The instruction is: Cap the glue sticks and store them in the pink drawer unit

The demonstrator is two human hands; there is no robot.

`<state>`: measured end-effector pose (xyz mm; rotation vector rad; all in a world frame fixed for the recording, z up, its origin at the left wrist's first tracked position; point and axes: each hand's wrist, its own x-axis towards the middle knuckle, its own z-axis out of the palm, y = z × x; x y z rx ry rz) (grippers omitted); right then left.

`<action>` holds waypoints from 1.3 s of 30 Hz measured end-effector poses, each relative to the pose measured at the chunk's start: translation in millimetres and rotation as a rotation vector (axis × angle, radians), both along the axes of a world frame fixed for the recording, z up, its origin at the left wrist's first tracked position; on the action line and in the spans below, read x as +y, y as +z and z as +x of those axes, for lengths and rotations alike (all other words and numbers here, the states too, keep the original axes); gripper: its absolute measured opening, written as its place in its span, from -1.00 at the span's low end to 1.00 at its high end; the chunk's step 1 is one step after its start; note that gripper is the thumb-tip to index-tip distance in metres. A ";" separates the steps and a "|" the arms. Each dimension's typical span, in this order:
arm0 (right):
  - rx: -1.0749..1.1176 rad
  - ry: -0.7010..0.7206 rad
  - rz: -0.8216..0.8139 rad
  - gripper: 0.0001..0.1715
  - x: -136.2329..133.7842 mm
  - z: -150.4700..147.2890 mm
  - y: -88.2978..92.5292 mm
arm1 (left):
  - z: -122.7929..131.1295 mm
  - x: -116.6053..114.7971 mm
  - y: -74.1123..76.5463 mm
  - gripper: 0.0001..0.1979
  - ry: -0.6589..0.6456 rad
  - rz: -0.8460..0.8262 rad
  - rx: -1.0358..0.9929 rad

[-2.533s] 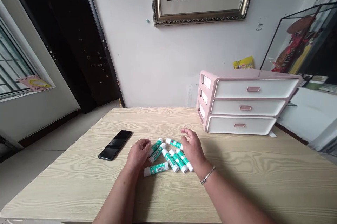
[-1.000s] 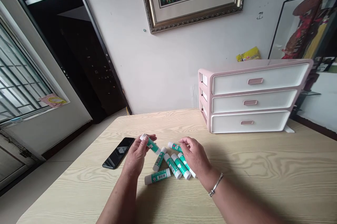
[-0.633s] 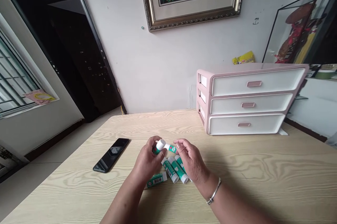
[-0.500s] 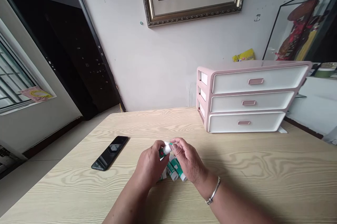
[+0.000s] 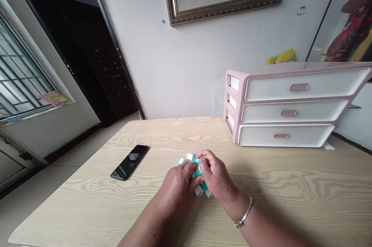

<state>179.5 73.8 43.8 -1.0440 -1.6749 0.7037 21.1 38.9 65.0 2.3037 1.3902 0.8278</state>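
Note:
Several green-and-white glue sticks lie close together on the wooden table beneath my hands. My left hand (image 5: 180, 179) is closed around one glue stick (image 5: 198, 170) with a red label, tilted between thumb and fingers. My right hand (image 5: 216, 173) is closed too, its thumb and fingertips pinching that stick's right end. Just beyond the fingers, the white-ended top of another glue stick (image 5: 192, 157) shows, with a further white tip to its left. Below the hands, white ends of two more sticks (image 5: 207, 191) stick out; their middles are hidden.
A black phone (image 5: 130, 162) lies on the table (image 5: 87, 208) to the left. At the back right stands a pink-and-white drawer unit (image 5: 287, 113) with a yellow packet (image 5: 281, 57) behind its top. The wall rises behind the table's far edge.
The glue stick in my hands has turned and come down over the others, with its red label now showing between my fingers. The whole view has shifted, so things appear further right.

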 end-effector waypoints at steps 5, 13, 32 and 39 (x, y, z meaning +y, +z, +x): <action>0.074 0.114 0.001 -0.78 -7.3 1.6 3.7 | -0.5 -6.0 14.7 -0.66 -0.183 -0.215 -0.211; 0.011 0.183 0.167 -0.74 -15.3 2.9 12.2 | -9.2 -2.3 11.4 -0.57 -0.323 -0.530 -0.469; -0.083 0.320 0.607 -0.84 -25.4 9.1 23.1 | -21.2 2.0 0.3 -0.54 -0.491 -0.831 -0.627; -0.116 0.209 0.317 -0.85 -19.0 10.5 21.9 | -16.0 -3.5 4.1 -0.53 -0.333 -0.628 -0.516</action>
